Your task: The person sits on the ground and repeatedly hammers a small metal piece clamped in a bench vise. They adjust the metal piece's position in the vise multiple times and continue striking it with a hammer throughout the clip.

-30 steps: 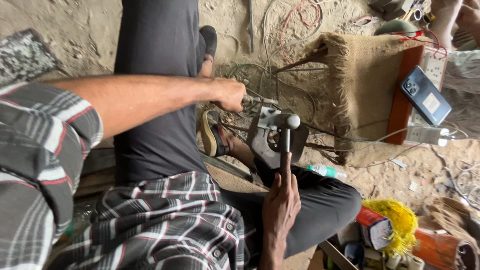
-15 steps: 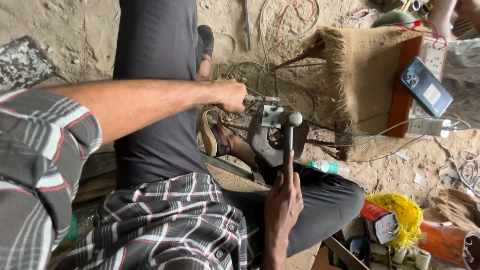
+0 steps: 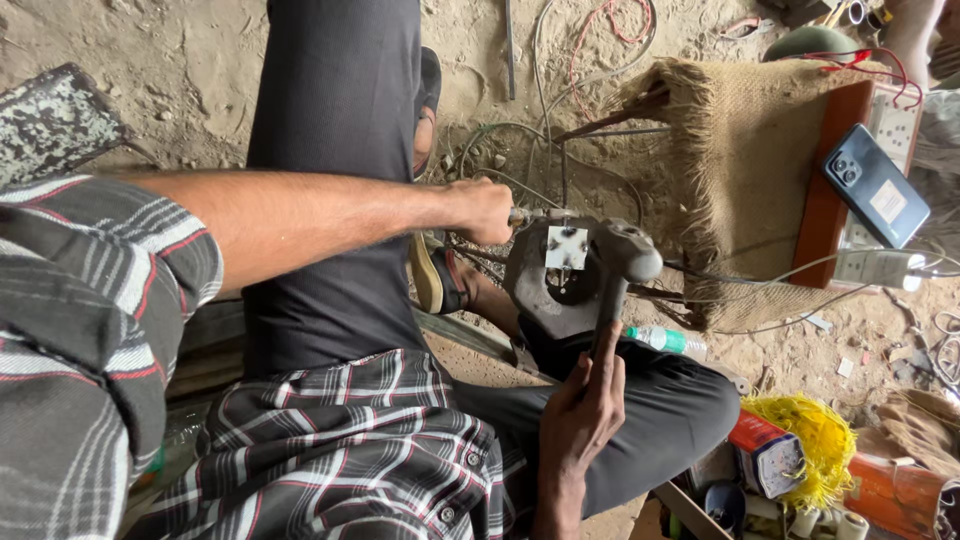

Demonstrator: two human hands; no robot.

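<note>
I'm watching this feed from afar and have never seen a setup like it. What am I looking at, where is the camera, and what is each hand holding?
There is no machine here, only a person working with two bare hands. The single picture comes from a camera on that person's head, looking down past a plaid shirt and dark trousers to a sandy floor.

The left hand reaches out and grips a thin metal rod, holding it against a dark round metal part between the legs. The right hand grips the handle of a hammer, whose head sits just over that part.

Around them lie a piece of burlap, a blue phone on an orange board, loose wires, a small plastic bottle and a yellow tuft of fibre.
</note>
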